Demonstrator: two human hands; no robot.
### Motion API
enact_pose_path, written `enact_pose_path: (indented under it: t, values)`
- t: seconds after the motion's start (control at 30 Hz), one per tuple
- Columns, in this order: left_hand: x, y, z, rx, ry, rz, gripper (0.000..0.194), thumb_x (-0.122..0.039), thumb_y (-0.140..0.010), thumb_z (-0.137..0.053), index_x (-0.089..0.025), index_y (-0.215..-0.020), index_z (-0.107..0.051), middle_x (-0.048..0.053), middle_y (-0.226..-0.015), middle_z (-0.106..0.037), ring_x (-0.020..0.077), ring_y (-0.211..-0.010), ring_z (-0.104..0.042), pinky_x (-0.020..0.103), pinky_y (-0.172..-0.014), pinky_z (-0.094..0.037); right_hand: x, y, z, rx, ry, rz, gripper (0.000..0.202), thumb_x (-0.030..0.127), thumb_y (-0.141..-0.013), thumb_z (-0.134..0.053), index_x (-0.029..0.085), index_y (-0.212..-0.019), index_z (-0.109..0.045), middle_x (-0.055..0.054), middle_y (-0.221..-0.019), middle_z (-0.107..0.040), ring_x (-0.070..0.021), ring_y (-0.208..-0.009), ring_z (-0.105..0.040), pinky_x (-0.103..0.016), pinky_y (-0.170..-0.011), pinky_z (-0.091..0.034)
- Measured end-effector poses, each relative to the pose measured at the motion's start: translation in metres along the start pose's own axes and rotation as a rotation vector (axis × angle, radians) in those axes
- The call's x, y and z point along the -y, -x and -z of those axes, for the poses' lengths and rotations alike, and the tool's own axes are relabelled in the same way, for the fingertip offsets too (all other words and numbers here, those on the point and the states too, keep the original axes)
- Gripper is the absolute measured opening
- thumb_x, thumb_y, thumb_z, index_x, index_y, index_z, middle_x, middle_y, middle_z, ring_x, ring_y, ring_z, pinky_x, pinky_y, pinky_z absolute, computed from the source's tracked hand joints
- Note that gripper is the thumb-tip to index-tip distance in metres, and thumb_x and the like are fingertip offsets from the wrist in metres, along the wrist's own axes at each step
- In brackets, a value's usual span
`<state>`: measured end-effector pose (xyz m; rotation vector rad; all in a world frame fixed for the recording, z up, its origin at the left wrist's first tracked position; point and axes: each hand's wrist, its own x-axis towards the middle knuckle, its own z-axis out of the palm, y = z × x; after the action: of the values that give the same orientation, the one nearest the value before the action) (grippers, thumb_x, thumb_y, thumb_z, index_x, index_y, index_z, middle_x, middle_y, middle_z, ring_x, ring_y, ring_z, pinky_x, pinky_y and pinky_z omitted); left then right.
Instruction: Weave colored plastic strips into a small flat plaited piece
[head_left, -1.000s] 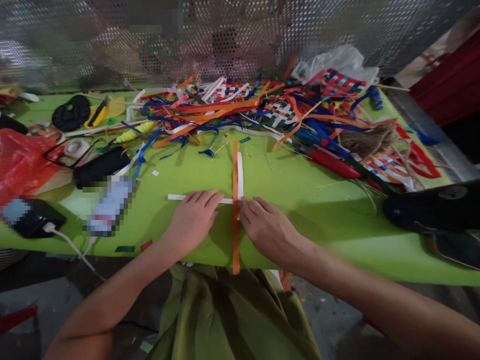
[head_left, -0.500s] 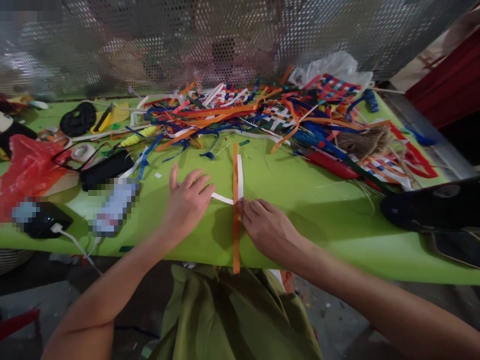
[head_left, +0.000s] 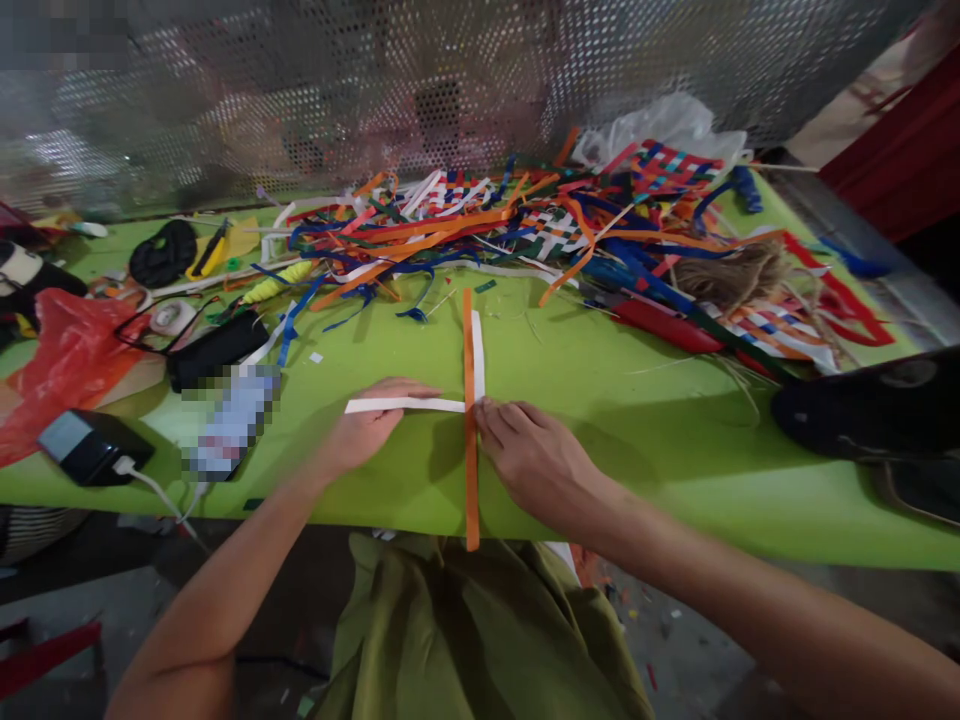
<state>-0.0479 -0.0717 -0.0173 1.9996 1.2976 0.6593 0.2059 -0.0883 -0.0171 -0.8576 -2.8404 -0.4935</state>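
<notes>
An orange strip lies upright in the view on the green table, its near end reaching over the front edge. Beside it on the right runs a white strip, and a white length extends left from the crossing, over my left hand. That hand is turned sideways with its fingers stretched out beneath the white length; whether the thumb touches it is unclear. My right hand has its fingertips pressed together on the white strip where it meets the orange one.
Tangled coloured strips and woven pieces cover the table's back. On the left are a phone, a black box, a black case and a red plastic bag. A black object lies at right.
My left hand has turned and lowered slightly, and its fingers now point right under the white length, more of which shows. My right hand stays at the crossing.
</notes>
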Motion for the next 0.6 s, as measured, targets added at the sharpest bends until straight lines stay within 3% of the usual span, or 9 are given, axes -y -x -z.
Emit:
enact_pose_path:
  t: [0.13,0.27,0.6]
  values:
    - [-0.007,-0.01,-0.003,0.109,-0.243,-0.146,0.045,-0.008,-0.097,-0.041,-0.028,-0.128,-0.066,0.003,-0.127,-0.068,0.0181,-0.119,-0.06,0.04,-0.107,-0.047,0.001,0.0,-0.002,0.007,-0.022,-0.011,0.039,0.005,-0.086,-0.052,-0.001,-0.121,-0.066,-0.021,-0.116,-0.07,-0.0273,-0.101,-0.059,-0.037,-0.088,-0.048]
    - [-0.007,-0.026,-0.007,0.149,-0.392,-0.216,0.033,-0.016,-0.098,-0.051,-0.028,-0.123,-0.07,0.005,-0.112,-0.068,0.0205,-0.107,-0.059,0.038,-0.097,-0.048,0.0,0.0,-0.003,0.035,-0.06,-0.02,0.039,0.006,-0.085,-0.054,-0.001,-0.121,-0.066,-0.021,-0.116,-0.069,-0.0275,-0.1,-0.059,-0.038,-0.086,-0.048]
    - [-0.007,-0.045,-0.001,0.216,-0.187,-0.122,0.016,-0.026,-0.094,-0.064,-0.03,-0.103,-0.077,0.002,-0.103,-0.065,0.0192,-0.103,-0.058,0.037,-0.096,-0.047,0.002,0.002,-0.005,-0.001,-0.091,-0.035,0.039,0.005,-0.085,-0.053,-0.003,-0.121,-0.064,-0.024,-0.116,-0.069,-0.0281,-0.102,-0.059,-0.04,-0.087,-0.047]
